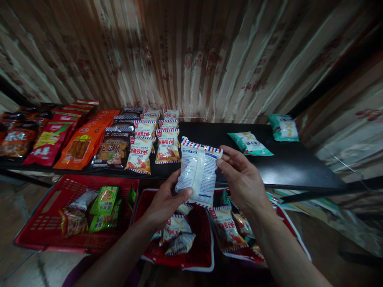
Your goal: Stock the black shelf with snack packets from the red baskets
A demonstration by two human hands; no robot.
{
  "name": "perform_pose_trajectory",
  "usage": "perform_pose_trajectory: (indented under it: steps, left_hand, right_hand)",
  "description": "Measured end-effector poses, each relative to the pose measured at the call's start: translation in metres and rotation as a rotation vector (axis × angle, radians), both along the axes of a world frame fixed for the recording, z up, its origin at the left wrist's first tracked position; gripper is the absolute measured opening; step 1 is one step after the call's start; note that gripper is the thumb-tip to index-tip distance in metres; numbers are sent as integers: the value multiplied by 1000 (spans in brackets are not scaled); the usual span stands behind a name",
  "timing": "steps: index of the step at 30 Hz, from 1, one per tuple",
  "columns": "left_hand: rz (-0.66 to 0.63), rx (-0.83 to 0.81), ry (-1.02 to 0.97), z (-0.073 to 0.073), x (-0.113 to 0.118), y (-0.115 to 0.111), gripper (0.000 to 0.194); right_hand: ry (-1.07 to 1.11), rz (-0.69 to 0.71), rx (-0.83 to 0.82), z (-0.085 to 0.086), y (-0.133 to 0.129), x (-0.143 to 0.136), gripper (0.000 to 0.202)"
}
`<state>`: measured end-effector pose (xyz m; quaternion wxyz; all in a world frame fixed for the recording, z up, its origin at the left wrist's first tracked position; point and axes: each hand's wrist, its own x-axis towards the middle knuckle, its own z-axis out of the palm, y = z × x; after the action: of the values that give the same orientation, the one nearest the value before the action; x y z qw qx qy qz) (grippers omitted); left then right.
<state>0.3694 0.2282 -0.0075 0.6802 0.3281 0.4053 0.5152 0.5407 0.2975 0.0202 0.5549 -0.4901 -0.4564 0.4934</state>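
Note:
A white snack bag (pixel 198 173) with a red and blue striped edge is held up with its printed back showing. My left hand (pixel 167 201) grips its lower left side, thumb across the front. At its upper right corner, my right hand (pixel 239 171) pinches the bag between thumb and fingers. Beyond it on the black shelf (pixel 299 167), shrimp snack bags (pixel 167 145) stand in two rows, front faces outward. Below the hands, a red basket (pixel 200 239) contains similar bags (pixel 176 229).
Brown chip bags (pixel 112 147), orange packs (pixel 80 147) and pink packs (pixel 49 143) fill the shelf's left. Two teal bags (pixel 251 143) (pixel 283 127) lie at its right. A left basket (pixel 38 231) holds green packs (pixel 104 207); a right basket (pixel 299 239) holds mixed bags. Curtains (pixel 203 59) hang behind.

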Motion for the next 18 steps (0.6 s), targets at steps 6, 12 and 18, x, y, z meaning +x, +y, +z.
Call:
perform_pose_trajectory:
  steps: [6,12,18]
  left_hand:
    - [172,-121,-168,-11,5,-31,44]
    - [166,-205,-204,-23,10,-58,48]
    - [185,-150,-43,-33,6,-53,48]
  right_hand:
    - [28,46,1,-1,-1,-1,39]
    - [13,96,0,-6,-7,-4,38]
    - [-9,132,-47,-12,-15,-5,38]
